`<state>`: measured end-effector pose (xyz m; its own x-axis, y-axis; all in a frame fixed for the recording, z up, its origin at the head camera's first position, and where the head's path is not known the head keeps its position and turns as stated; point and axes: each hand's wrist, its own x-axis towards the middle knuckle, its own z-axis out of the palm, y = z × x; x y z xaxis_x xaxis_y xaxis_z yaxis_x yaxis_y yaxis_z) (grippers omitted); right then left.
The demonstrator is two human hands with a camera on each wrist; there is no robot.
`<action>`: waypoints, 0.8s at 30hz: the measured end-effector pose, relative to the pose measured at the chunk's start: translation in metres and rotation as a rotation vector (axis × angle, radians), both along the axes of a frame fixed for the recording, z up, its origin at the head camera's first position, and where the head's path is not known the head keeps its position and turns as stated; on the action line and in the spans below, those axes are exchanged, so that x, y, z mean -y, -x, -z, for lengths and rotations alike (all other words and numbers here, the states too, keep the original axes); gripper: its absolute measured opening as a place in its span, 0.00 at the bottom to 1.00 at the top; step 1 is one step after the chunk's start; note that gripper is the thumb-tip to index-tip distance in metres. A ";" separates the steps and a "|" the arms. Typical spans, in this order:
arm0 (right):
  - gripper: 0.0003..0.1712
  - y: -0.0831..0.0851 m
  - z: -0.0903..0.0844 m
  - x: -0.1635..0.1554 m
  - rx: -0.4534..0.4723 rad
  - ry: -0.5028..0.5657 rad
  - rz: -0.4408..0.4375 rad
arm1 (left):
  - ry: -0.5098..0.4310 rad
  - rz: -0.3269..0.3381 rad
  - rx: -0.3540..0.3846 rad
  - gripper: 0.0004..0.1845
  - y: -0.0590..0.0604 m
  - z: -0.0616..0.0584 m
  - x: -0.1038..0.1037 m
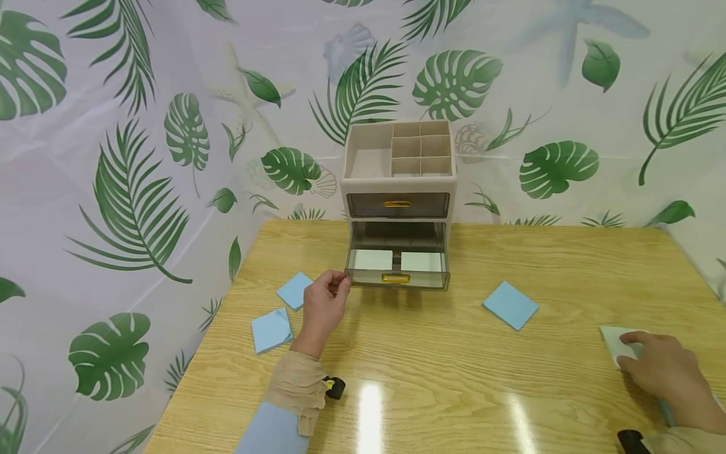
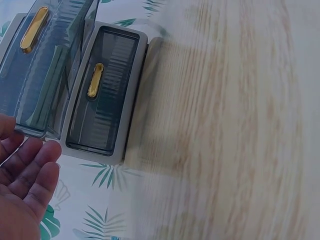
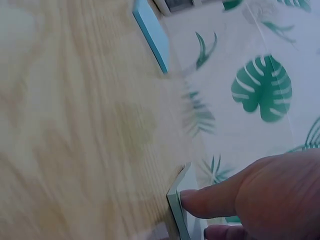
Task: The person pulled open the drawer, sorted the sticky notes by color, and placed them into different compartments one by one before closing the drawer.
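Observation:
A beige desk organizer (image 1: 397, 183) stands at the table's far edge, its upper drawer closed. Its lower drawer (image 1: 397, 277) is pulled out and holds two pale green note pads (image 1: 371, 259). My left hand (image 1: 340, 284) hovers by the drawer's front left corner, and the left wrist view shows the organizer (image 2: 102, 95) beyond that hand's (image 2: 25, 185) relaxed, empty fingers. My right hand (image 1: 629, 353) rests on another pale green pad (image 1: 611, 339) at the right. In the right wrist view a fingertip (image 3: 187, 200) touches this pad's (image 3: 175, 207) edge.
Three blue note pads lie on the wooden table (image 1: 431, 366): two at the left (image 1: 295, 290) (image 1: 271, 330) and one right of centre (image 1: 510, 304) (image 3: 150, 32). A leaf-print sheet (image 1: 142, 157) hangs behind and beside the table. The organizer's top compartments hold nothing.

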<state>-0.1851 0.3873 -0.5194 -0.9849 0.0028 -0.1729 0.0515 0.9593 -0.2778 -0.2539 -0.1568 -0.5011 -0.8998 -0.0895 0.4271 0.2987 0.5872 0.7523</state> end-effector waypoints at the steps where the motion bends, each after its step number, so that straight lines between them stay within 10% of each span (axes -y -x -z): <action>1: 0.28 0.000 0.000 0.006 -0.005 0.012 -0.020 | -0.002 0.001 0.000 0.07 0.000 0.000 0.000; 24: 0.20 -0.013 -0.005 0.166 -0.188 0.231 -0.387 | -0.041 0.008 0.029 0.07 0.000 0.002 -0.001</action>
